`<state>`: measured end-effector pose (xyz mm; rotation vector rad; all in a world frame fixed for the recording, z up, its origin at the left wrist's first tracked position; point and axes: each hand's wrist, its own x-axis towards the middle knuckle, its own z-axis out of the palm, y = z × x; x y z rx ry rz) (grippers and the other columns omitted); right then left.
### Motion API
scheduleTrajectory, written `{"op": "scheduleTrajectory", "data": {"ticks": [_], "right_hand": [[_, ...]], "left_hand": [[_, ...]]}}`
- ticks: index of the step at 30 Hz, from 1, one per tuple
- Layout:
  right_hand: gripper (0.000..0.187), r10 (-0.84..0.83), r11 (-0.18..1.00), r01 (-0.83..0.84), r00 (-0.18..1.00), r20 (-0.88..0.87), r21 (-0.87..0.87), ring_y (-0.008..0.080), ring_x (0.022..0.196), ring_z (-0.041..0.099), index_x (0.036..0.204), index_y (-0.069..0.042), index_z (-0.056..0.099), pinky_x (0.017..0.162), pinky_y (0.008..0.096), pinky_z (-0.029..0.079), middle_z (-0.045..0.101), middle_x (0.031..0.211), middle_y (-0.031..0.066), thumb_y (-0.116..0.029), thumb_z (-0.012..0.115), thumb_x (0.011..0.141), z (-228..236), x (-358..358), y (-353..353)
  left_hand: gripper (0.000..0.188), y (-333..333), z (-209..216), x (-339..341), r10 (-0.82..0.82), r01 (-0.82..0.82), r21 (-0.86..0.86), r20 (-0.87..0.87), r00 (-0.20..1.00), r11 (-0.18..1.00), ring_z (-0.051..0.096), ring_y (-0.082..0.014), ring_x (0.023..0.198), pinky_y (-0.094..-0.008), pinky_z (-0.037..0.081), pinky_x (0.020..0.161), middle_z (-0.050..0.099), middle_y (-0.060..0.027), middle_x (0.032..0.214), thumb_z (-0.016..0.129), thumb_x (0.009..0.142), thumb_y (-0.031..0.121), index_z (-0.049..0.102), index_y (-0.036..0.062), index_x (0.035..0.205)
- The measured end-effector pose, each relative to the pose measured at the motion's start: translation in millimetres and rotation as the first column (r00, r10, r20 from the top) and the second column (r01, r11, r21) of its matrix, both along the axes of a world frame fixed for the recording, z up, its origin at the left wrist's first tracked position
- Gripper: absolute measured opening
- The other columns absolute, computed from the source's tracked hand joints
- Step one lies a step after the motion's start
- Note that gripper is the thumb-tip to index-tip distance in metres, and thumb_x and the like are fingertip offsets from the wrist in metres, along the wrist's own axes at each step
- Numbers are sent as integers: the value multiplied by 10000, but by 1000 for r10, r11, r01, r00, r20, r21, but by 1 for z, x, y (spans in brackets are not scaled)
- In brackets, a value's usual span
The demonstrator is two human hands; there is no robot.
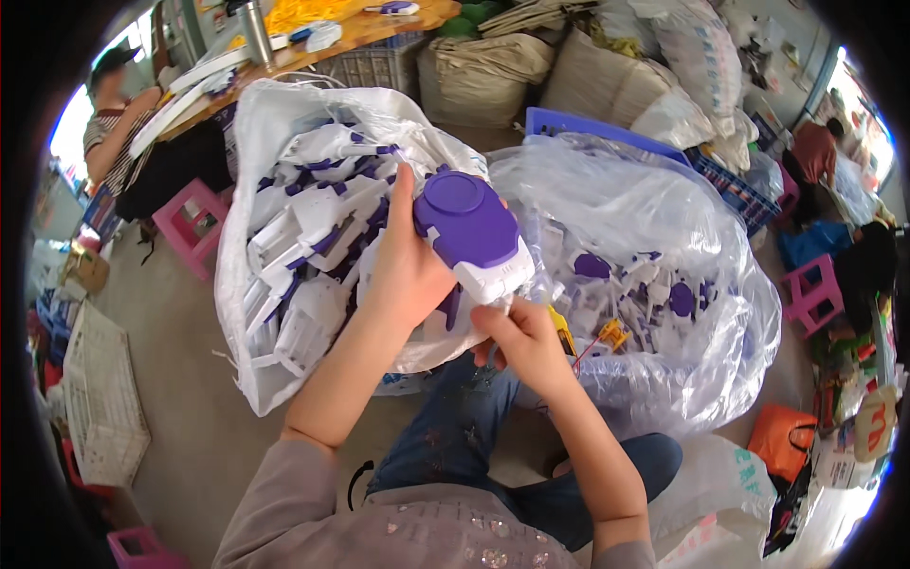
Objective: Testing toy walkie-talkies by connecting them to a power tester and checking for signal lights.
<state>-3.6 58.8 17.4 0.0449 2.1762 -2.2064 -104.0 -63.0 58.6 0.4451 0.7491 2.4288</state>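
A plastic housing, purple with a raised round disc on top and a white lower end, is held up in front of me. My left hand wraps round its left side, thumb along the edge. Pinched at the white lower end, my right hand closes on a narrow part that its fingers mostly hide. Below the hands, a white woven sack holds many similar white-and-purple pieces. To the right, a bin lined with clear plastic contains smaller white and purple parts.
Yellow pieces with a red wire lie at the lined bin's near side. A wooden table with a steel flask stands behind the sack. Pink stools flank the area, and full sacks are piled at the back. Other people sit left and right.
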Motion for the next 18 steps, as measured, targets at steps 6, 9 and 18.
{"op": "scheduleTrajectory", "data": {"ticks": [6,9,18], "right_hand": [[261,-50,992,10,946,-321,-124,159,518,586,884,47,580,430,241,419,624,710,103,-201,501,896,84,24,-15],[265,-177,966,51,846,-503,-254,203,546,601,891,55,563,450,251,444,623,712,128,-201,492,901,133,7,-16],[274,-192,976,121,866,-461,-180,200,714,658,1025,20,563,481,239,437,648,855,101,-217,510,899,173,-23,15]], "left_hand": [[516,-40,76,8,260,-314,-368,-192,947,875,582,-186,942,-352,417,905,622,-65,1004,491,873,532,573,52,1043],[572,-66,102,-23,229,-512,-586,-490,841,628,590,-168,896,-319,416,866,622,-44,935,495,844,563,574,57,1099],[676,-168,150,-37,-568,-927,-368,-748,344,-76,497,-239,1155,-296,369,977,530,-127,1247,541,832,537,470,36,1280]]}}
